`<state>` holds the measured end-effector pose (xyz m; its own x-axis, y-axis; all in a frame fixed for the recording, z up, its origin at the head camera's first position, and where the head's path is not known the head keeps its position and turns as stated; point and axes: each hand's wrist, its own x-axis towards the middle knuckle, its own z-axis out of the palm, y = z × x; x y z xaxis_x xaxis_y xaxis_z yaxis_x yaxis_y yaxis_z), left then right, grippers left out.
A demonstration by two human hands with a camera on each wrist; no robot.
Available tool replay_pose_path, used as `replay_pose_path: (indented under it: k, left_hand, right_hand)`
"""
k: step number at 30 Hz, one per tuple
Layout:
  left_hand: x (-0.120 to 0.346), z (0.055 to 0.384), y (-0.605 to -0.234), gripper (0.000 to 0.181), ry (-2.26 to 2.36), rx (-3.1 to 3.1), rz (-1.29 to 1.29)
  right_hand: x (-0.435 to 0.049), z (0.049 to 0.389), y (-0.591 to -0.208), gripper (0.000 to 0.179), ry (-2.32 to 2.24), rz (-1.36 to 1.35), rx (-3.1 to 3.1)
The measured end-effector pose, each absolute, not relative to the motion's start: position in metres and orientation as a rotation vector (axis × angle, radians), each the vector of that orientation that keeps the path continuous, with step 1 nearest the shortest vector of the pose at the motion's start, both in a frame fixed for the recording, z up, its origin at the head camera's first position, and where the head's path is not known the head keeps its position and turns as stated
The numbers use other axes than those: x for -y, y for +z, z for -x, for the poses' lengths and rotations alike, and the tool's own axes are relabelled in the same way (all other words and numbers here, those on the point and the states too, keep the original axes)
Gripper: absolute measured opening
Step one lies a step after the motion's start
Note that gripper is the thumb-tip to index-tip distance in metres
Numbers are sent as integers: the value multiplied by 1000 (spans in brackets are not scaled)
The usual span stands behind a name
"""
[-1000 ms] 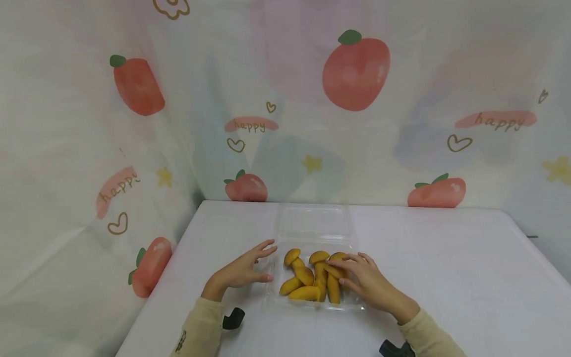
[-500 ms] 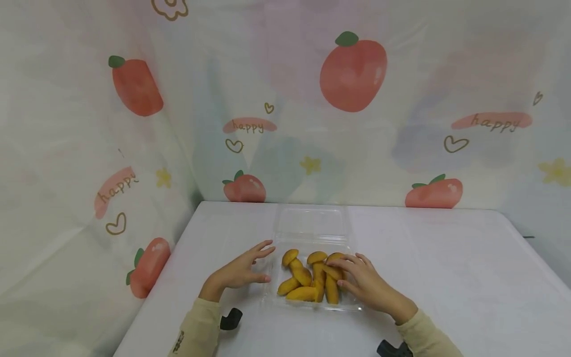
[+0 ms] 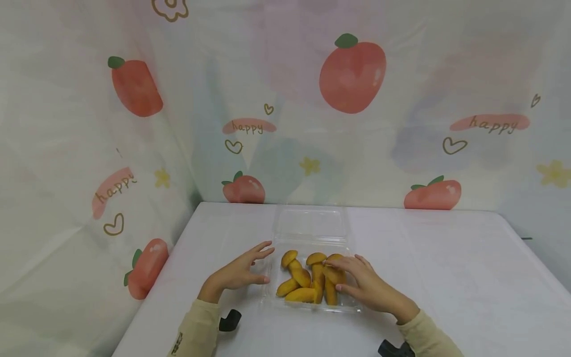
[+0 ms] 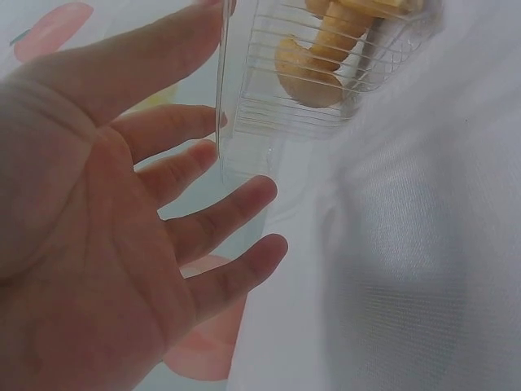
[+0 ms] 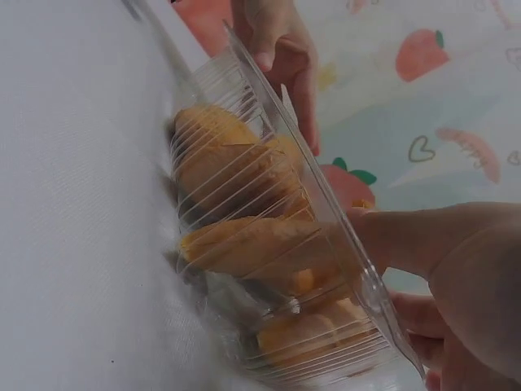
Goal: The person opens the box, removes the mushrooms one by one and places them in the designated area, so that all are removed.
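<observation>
A clear plastic clamshell box (image 3: 312, 308) stands with its lid (image 3: 311, 223) folded back. Inside lie several yellow-brown mushrooms (image 3: 301, 295) with rounded caps. My right hand (image 3: 368, 285) reaches over the box's right side, fingers curved over one mushroom (image 3: 334, 274) and thumb on its near side. In the right wrist view, the thumb (image 5: 399, 236) crosses above the rim and the other fingers are partly hidden. My left hand (image 3: 238, 270) is spread at the left side, fingers apart and holding nothing; in the left wrist view, its thumb and fingertips are right at the box's rim (image 4: 221, 90).
The box rests on a white-covered table (image 3: 428, 258). A printed curtain (image 3: 285, 99) with fruit pictures hangs behind and to the left. Black wrist-worn pieces show beside the left sleeve (image 3: 196, 329) and the right sleeve (image 3: 430, 334).
The mushroom under my right fingers has turned and settled slightly lower, its cap now showing rounder. The right fingers have shifted a little; the left hand stays in place beside the box.
</observation>
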<state>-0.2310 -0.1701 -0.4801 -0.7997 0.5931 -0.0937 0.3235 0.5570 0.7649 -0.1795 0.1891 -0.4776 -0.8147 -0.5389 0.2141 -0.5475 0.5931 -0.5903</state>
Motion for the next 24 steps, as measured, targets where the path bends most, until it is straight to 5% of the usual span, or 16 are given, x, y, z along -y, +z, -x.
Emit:
replay_pose_path:
  k: [24]
  left_hand:
    - [168,229,-476,77,1113,-2444,-735]
  right_hand:
    - [-185,185,-473,48,1294,-746,2652]
